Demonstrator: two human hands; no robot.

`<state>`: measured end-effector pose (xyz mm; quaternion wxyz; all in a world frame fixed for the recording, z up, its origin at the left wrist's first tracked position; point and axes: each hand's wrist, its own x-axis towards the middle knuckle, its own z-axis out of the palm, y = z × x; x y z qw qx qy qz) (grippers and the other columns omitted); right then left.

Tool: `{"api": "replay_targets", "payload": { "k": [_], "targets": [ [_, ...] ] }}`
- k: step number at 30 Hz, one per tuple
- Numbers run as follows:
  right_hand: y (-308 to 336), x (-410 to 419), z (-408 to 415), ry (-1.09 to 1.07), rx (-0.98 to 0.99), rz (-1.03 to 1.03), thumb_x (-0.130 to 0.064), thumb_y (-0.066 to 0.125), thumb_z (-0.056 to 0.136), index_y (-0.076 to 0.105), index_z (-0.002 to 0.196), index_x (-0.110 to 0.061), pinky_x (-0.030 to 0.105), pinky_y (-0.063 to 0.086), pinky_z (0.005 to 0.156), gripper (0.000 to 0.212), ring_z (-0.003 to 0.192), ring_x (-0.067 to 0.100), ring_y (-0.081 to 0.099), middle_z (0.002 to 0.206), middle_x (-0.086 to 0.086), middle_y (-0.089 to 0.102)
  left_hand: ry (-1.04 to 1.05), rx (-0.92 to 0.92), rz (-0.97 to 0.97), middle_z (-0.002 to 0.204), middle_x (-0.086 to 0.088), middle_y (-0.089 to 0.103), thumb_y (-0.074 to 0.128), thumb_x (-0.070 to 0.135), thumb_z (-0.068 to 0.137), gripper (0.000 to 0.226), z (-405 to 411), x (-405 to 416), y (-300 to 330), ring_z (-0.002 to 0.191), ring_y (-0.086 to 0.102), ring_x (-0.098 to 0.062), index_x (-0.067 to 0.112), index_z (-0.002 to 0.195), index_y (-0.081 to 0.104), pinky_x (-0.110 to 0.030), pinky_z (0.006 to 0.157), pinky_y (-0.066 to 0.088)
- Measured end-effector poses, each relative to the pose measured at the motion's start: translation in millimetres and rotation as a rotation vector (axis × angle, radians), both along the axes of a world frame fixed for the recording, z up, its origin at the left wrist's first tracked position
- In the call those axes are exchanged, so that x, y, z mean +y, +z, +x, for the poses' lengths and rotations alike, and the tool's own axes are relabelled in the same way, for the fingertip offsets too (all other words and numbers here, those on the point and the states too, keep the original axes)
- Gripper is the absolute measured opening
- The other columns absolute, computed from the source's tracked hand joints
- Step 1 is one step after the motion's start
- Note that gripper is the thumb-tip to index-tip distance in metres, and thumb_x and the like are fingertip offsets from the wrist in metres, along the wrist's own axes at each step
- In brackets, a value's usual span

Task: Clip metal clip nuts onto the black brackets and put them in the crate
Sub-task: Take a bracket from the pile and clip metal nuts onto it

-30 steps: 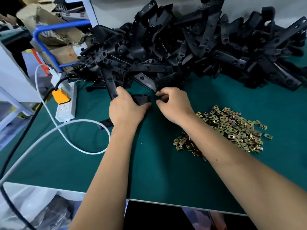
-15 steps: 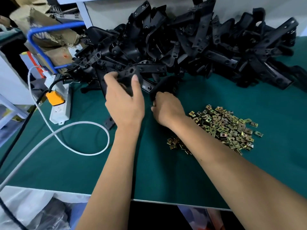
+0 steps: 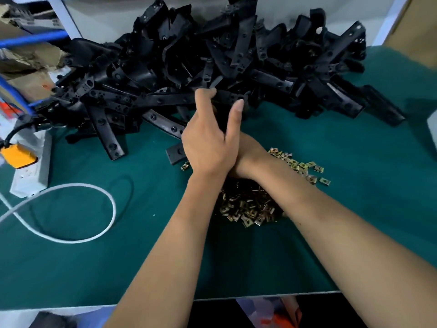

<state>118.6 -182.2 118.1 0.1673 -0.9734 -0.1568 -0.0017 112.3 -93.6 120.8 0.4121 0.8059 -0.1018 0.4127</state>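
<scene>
While one black bracket [image 3: 222,114] is held up just above the green table [image 3: 94,268], the left hand [image 3: 210,143] grips it, thumb and fingers curled round its dark body at the near edge of the bracket pile [image 3: 212,67]. That pile holds dozens of brackets, too tangled to count, heaped along the back of the table. Tucked beneath the left hand, the right hand [image 3: 248,157] is mostly hidden; whether its fingers are closed or holding anything cannot be told. Under and beside the right wrist lies one loose heap of brass-coloured clip nuts [image 3: 248,207], many dozens, with one stray clip nut [image 3: 185,166] lying apart to the left. Farther left sit one white power strip [image 3: 33,171] with one orange plug [image 3: 16,156], and one looped white cable [image 3: 71,237].
</scene>
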Motion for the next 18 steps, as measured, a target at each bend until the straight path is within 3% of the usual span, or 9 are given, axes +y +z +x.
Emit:
{"api": "replay_targets", "payload": {
  "k": [2,6,10,13,18],
  "targets": [
    [1,-3,0,-0.085,0.098,0.098,-0.017,0.059,0.1,0.044,0.072,-0.031,0.028,0.037,0.054,0.035,0.067,0.017,0.053,0.074,-0.006,0.051,-0.025,0.025,0.027,0.073,0.002,0.061,0.048,0.054,0.101,0.053,8,0,-2,0.065,0.057,-0.015,0.007,0.125,0.055,-0.033,0.06,0.043],
    [3,-27,-1,-0.037,0.132,0.095,-0.025,0.065,0.096,0.054,0.079,-0.024,0.033,0.045,0.059,0.02,0.066,0.019,0.059,0.074,-0.003,0.059,-0.083,0.032,0.168,0.077,0.005,0.06,0.05,0.055,0.102,0.054,22,8,-12,0.069,0.056,-0.013,0.007,0.127,0.054,-0.028,0.062,0.034],
    [-2,-55,2,-0.027,0.071,0.255,-0.029,0.074,0.092,0.068,0.097,-0.019,0.03,0.053,0.071,0.013,0.078,0.013,0.067,0.087,-0.005,0.07,-0.118,0.082,0.213,0.073,0.006,0.058,0.047,0.062,0.1,0.058,28,17,-22,0.066,0.055,-0.014,0.01,0.124,0.055,-0.031,0.061,0.037],
    [-11,-69,3,-0.117,-0.061,0.452,-0.026,0.077,0.091,0.068,0.095,-0.021,0.028,0.054,0.077,0.011,0.082,0.01,0.067,0.088,-0.007,0.072,-0.117,0.11,0.187,0.069,0.006,0.058,0.044,0.068,0.098,0.059,28,20,-22,0.064,0.056,-0.016,0.014,0.118,0.056,-0.035,0.058,0.042],
    [-22,-87,2,-0.228,-0.169,0.827,-0.023,0.076,0.092,0.071,0.093,-0.02,0.023,0.053,0.059,0.006,0.061,0.009,0.067,0.077,-0.003,0.075,-0.22,0.241,0.25,0.073,0.01,0.062,0.065,0.074,0.083,0.058,30,22,-26,0.066,0.06,-0.009,0.027,0.115,0.055,-0.039,0.063,0.052]
  ]
}}
